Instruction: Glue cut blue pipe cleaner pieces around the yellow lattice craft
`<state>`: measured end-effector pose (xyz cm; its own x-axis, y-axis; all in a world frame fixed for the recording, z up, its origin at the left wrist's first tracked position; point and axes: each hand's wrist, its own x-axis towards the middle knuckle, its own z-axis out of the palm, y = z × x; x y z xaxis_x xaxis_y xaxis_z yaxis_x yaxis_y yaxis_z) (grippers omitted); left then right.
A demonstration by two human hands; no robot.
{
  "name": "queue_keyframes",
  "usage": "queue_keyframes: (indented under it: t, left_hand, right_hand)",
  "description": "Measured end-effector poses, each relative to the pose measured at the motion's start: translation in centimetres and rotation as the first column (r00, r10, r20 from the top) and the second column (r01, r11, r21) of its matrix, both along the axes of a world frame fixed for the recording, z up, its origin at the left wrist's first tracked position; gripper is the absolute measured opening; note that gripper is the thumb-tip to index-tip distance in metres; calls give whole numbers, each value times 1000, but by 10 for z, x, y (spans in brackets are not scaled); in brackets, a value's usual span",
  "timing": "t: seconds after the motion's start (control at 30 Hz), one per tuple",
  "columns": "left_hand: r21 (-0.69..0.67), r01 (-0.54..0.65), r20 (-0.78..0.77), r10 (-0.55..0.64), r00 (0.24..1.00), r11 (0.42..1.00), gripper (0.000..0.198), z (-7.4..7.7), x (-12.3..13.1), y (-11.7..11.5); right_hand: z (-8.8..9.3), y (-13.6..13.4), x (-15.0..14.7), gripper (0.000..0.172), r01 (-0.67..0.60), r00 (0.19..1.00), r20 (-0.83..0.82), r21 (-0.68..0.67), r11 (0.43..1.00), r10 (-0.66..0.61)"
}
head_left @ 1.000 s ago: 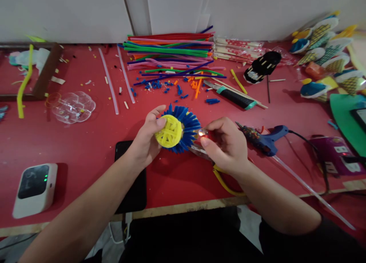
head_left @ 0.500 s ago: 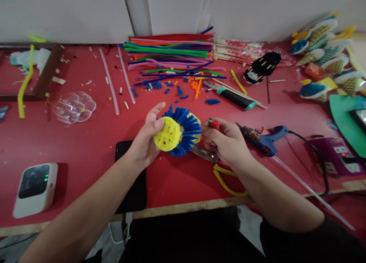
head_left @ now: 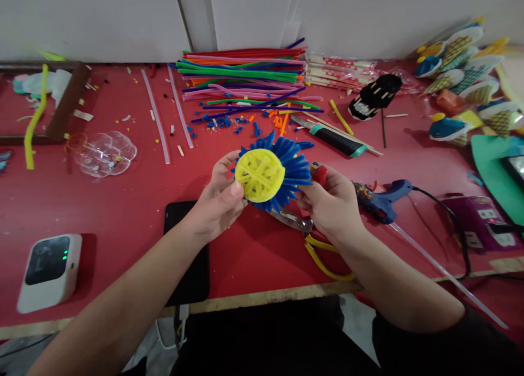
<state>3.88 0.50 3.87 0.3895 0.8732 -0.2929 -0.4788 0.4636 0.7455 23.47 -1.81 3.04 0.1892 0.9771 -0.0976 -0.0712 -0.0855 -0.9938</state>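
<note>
My left hand (head_left: 221,204) is closed on the edge of a pipe-cleaner craft piece, its thumb pressed to the rim. The piece has a round yellow face (head_left: 260,175) with crossing strips and a fringe of blue pipe cleaners (head_left: 295,168) behind it. My right hand (head_left: 333,201) is closed around a red lighter (head_left: 319,174) with a metal top. Its fingertips are at the right edge of the blue fringe. Partly under the piece and my right hand lie yellow-handled scissors (head_left: 323,258).
A blue glue gun (head_left: 382,201) with a clear stick lies at right. Behind are a utility knife (head_left: 338,139), blue and orange scraps and a pipe-cleaner bundle (head_left: 241,73). A black phone (head_left: 186,278), a white device (head_left: 49,272) and a clear flower-shaped tray (head_left: 107,153) are at left.
The craft piece has turned its yellow face more toward me and moved slightly up and right. My right hand, with the lighter, has shifted a little right.
</note>
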Motion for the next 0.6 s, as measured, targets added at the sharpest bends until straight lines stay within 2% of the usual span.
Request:
queue_keyframes:
  t: [0.13,0.27,0.4,0.5,0.6]
  left_hand:
    - [-46,-20,-24,19,1000,999,82,7,1,3]
    - [-42,-117,-63,115,991,992,77,10,0,6]
    - [1,-142,-41,142,989,990,72,9,0,6]
    - [37,-136,-20,137,990,990,70,11,1,4]
    - [45,-141,-14,142,990,989,70,13,2,1]
  right_hand:
    - [1,0,-2,22,-6,998,59,40,999,4]
    - [6,-3,-5,15,-21,985,170,192,981,-12]
    - [11,-7,-7,13,3,966,246,308,952,-83]
    - [10,-8,-5,12,33,969,220,348,937,-116]
    - [7,-10,-2,11,17,988,138,341,940,-68]
